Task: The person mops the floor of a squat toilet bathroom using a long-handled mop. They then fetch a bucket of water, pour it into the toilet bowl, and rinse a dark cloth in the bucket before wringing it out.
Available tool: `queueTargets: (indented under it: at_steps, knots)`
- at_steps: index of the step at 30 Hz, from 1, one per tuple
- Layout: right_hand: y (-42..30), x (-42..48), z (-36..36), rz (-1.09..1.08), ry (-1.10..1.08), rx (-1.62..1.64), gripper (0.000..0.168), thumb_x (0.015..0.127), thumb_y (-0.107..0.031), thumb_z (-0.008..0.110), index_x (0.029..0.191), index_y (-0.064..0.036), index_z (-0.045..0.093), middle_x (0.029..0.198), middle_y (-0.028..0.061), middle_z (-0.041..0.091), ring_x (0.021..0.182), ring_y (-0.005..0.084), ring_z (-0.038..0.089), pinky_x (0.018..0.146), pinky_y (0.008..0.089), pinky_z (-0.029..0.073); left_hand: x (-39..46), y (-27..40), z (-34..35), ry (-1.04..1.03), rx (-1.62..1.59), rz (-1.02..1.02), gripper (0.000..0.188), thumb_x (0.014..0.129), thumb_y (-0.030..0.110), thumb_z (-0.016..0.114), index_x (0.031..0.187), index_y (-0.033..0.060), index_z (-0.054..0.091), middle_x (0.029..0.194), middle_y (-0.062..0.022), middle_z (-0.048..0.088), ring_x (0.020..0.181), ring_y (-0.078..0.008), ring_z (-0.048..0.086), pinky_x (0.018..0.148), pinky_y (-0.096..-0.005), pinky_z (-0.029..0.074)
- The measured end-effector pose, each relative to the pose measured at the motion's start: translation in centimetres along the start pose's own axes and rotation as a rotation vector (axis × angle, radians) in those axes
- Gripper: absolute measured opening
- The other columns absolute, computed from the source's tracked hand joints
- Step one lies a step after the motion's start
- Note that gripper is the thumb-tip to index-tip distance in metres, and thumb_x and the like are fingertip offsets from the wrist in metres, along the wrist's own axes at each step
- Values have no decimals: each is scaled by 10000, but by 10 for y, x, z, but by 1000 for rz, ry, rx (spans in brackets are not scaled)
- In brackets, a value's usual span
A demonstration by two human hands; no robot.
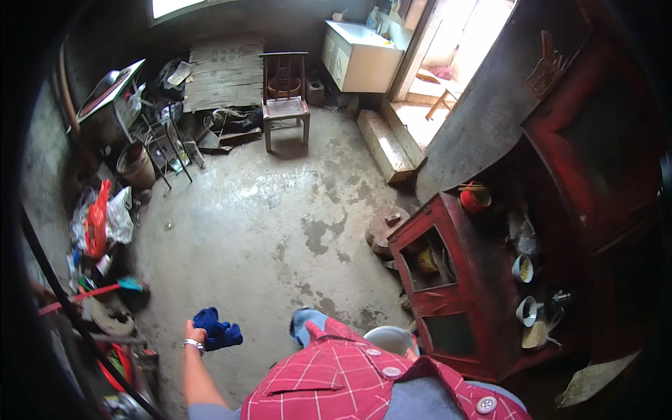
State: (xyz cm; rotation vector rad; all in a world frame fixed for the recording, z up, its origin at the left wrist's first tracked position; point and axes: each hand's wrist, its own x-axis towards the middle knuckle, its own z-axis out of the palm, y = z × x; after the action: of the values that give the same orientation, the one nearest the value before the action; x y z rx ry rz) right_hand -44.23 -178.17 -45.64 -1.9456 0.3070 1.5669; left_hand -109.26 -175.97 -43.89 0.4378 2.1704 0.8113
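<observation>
A crumpled dark blue cloth hangs from my left hand, which is held out at the lower left above the concrete floor, a bracelet on its wrist. Low at the right of my body, my right hand is mostly hidden by my red checked garment; its fingers are at the rim of a whitish basin. The garment also covers part of the basin, so what lies in it is hard to make out.
A red wooden cabinet with bowls stands close on the right. A chair and a washbasin cabinet are farther off, near a doorway with a step. Plastic bags and a red-handled tool lie left.
</observation>
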Motion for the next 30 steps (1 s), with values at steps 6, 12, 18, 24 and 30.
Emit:
queueTargets:
  at_steps: [6, 12, 18, 24, 30]
  knots:
    - [-86, 2, 125, 62, -25, 69, 281, 849, -403, 416, 732, -150, 382, 458, -1, 270, 377, 141, 282, 450, 347, 366, 82, 131, 23, -56, 182, -61, 451, 457, 26, 571, 873, 31, 399, 755, -123, 480, 674, -222, 470, 611, -340, 425]
    - [-167, 38, 244, -54, -43, 229, 322, 849, -402, 422, 668, -143, 363, 421, -19, 243, 337, 129, 251, 400, 319, 333, 187, 256, 59, -59, 277, 61, 476, 641, 332, 670, 928, 0, 486, 874, -155, 554, 795, -227, 521, 721, -340, 426]
    - [-270, 54, 356, 38, 37, 325, 306, 847, -415, 413, 694, -156, 363, 431, -26, 238, 343, 126, 230, 392, 299, 300, 343, 325, 120, -60, 287, -44, 390, 628, 174, 623, 964, 20, 499, 898, -159, 562, 818, -256, 536, 742, -367, 429]
    - [-352, 26, 422, 34, 99, 285, 294, 849, -405, 417, 695, -159, 370, 442, -24, 250, 361, 123, 246, 454, 318, 336, 410, 467, 177, -91, 327, 37, 439, 595, 67, 590, 1018, 35, 480, 957, -147, 550, 863, -249, 522, 773, -342, 422]
    - [-437, 82, 467, 123, 119, 257, 291, 848, -406, 412, 699, -159, 377, 454, -15, 266, 373, 129, 244, 441, 319, 339, 489, 595, 279, -122, 307, 43, 670, 569, -45, 523, 1213, 85, 390, 1111, -162, 495, 993, -254, 490, 836, -330, 397]
